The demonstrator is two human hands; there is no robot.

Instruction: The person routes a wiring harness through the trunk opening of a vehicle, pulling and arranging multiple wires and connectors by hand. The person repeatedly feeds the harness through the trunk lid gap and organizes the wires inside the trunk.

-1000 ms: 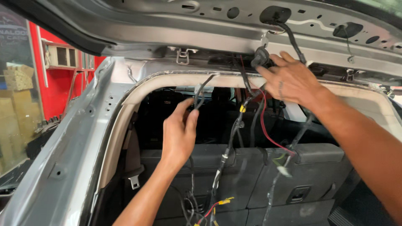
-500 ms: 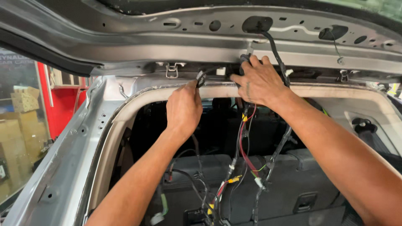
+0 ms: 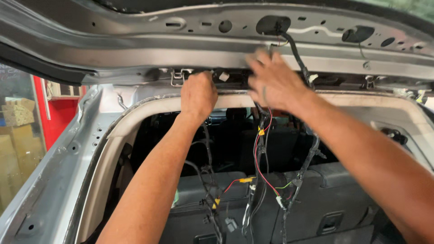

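The left hand (image 3: pixel 198 94) was up at the roof edge (image 3: pixel 135 106), just right of a latch bracket (image 3: pixel 177 77). The right hand (image 3: pixel 271 81) was beside it, to its right, below the raised tailgate (image 3: pixel 135 49). Wires (image 3: pixel 260 153) hung from under the right hand, before the seatbacks (image 3: pixel 325 194) behind. Boxes (image 3: pixel 16 115) stood far left.

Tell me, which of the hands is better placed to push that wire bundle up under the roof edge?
Probably the right hand: it spreads open directly above the hanging wire bundle. The left hand is closed up at the roof edge, off to the side.
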